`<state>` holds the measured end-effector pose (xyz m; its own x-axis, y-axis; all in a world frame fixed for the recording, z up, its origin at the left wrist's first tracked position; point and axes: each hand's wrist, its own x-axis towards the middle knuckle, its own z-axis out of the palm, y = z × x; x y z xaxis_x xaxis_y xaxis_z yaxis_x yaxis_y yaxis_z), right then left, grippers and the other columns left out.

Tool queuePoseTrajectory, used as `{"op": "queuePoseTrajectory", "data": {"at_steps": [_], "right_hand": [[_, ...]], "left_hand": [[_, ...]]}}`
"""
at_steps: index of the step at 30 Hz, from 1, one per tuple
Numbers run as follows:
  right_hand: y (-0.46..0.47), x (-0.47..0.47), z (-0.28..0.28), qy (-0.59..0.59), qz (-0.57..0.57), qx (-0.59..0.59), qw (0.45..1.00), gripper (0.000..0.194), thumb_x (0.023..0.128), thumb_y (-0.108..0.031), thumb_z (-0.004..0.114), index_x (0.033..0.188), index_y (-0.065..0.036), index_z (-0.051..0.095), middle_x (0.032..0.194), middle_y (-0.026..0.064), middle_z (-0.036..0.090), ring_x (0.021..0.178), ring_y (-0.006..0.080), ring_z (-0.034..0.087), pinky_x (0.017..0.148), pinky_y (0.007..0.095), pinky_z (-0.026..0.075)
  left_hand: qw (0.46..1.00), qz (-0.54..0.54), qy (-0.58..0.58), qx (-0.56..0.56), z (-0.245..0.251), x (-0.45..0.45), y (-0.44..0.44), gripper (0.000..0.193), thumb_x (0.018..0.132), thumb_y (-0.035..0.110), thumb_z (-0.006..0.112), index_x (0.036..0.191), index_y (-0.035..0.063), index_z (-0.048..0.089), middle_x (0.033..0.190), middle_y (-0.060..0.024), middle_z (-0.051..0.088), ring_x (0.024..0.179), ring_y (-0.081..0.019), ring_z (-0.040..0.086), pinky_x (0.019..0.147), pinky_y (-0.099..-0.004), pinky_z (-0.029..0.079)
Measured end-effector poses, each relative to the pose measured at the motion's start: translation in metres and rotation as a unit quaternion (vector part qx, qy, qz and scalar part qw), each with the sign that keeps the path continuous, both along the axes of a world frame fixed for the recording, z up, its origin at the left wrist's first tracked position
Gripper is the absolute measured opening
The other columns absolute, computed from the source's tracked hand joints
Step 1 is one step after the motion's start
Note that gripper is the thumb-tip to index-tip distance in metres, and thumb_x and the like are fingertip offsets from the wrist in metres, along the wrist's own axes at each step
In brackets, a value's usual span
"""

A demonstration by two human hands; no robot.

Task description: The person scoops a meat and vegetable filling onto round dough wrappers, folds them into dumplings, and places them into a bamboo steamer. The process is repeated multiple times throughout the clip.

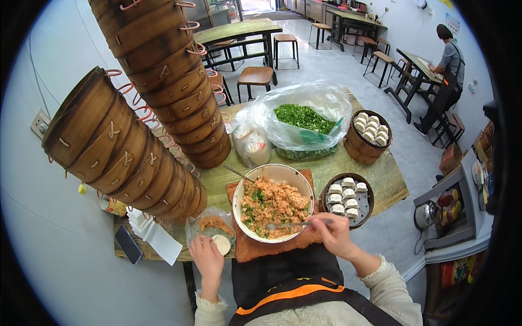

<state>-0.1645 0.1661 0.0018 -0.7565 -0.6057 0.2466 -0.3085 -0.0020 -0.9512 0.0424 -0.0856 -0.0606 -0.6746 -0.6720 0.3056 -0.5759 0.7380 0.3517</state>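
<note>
My right hand [333, 234] grips the handle of a metal spoon [291, 224]. The spoon's tip rests in an orange-brown minced filling with chopped greens [281, 203], inside a white enamel bowl [239, 218]. A second metal utensil [237, 172] leans on the bowl's upper left rim. Left of the bowl, my left hand [206, 256] has its fingertips at the edge of a round, pale dough wrapper [221, 244]. Beside them lies a clear plastic bag [195, 223] with orange-brown contents. Pleated dumplings [348, 193] sit in a round bamboo steamer [370, 203] right of the bowl.
Tall stacks of bamboo steamers [122, 150] lean at the left. Behind the bowl stands a plastic bag of chopped green onions [304, 118]. Another dumpling-filled steamer [367, 147] is at right. A phone [128, 244] lies near white paper [163, 244]. A person [448, 73] stands at a far table.
</note>
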Motion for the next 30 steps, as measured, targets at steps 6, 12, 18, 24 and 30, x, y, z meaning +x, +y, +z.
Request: {"op": "queuePoseTrajectory", "data": {"at_steps": [6, 12, 18, 24, 30], "right_hand": [[-0.011, 0.008, -0.004, -0.046, 0.008, -0.003, 0.999, 0.013, 0.094, -0.002, 0.057, 0.093, 0.007, 0.067, 0.076, 0.0095, 0.069, 0.067, 0.0111, 0.066, 0.059, 0.0240, 0.054], [0.000, -0.004, 0.005, 0.219, 0.004, -0.035, 0.975, 0.010, 0.085, 0.004, 0.063, 0.094, 0.003, 0.067, 0.080, 0.0127, 0.068, 0.066, 0.0215, 0.067, 0.058, 0.0294, 0.053], [-0.004, -0.004, 0.008, 0.315, 0.215, 0.004, 0.924, 0.027, 0.079, -0.002, 0.072, 0.105, -0.001, 0.065, 0.094, 0.0131, 0.068, 0.080, 0.0290, 0.067, 0.067, 0.0354, 0.055], [0.017, -0.008, 0.011, 0.181, 0.151, 0.009, 0.972, 0.014, 0.081, 0.006, 0.066, 0.094, 0.002, 0.067, 0.086, 0.0130, 0.069, 0.073, 0.0265, 0.067, 0.063, 0.0318, 0.054], [0.017, -0.001, -0.002, 0.227, 0.117, 0.026, 0.966, 0.011, 0.082, 0.007, 0.063, 0.091, 0.003, 0.068, 0.077, 0.0148, 0.067, 0.067, 0.0231, 0.067, 0.060, 0.0294, 0.053]], "left_hand": [[0.978, -0.020, 0.150, 0.146, 0.008, 0.000, -0.008, 0.007, 0.080, 0.003, 0.063, 0.083, -0.0002, 0.057, 0.107, -0.0164, 0.057, 0.102, -0.0365, 0.055, 0.091, -0.0413, 0.042], [0.787, -0.017, 0.377, 0.488, 0.024, 0.011, 0.007, 0.003, 0.093, 0.001, 0.055, 0.093, 0.0004, 0.057, 0.112, -0.0118, 0.061, 0.103, -0.0222, 0.060, 0.092, -0.0318, 0.046], [0.460, 0.052, 0.310, 0.830, 0.008, -0.001, 0.051, 0.020, 0.099, 0.012, 0.048, 0.112, -0.0024, 0.055, 0.121, -0.0161, 0.060, 0.110, -0.0252, 0.061, 0.097, -0.0400, 0.050], [0.427, 0.063, 0.278, 0.858, 0.000, -0.017, 0.088, 0.035, 0.099, 0.010, 0.049, 0.129, -0.0083, 0.046, 0.130, -0.0171, 0.055, 0.122, -0.0260, 0.054, 0.108, -0.0397, 0.042], [0.437, 0.063, 0.290, 0.849, 0.025, -0.037, 0.099, 0.037, 0.100, 0.010, 0.047, 0.131, -0.0098, 0.043, 0.133, -0.0180, 0.052, 0.125, -0.0261, 0.052, 0.110, -0.0396, 0.041]]}}
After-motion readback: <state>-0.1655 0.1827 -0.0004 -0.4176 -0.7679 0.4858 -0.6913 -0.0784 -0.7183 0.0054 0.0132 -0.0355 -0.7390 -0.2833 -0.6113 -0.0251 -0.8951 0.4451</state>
